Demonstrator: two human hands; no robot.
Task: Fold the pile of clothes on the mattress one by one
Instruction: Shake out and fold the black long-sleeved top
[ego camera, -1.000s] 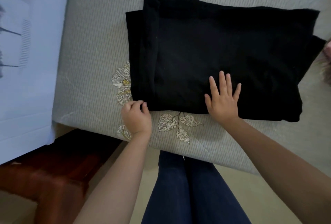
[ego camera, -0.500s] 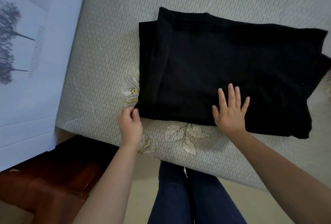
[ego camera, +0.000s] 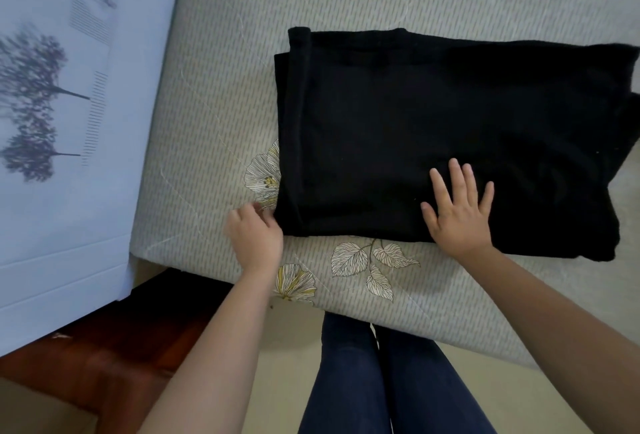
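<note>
Right hand (ego camera: 457, 215) spread flat on black garment (ego camera: 433, 128), left hand (ego camera: 254, 237) curled, blurred, beside its corner.

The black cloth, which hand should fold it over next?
Probably the left hand: it sits at the black cloth's near left corner, fingers curled there. The right hand lies flat on top, pinning it.
</note>
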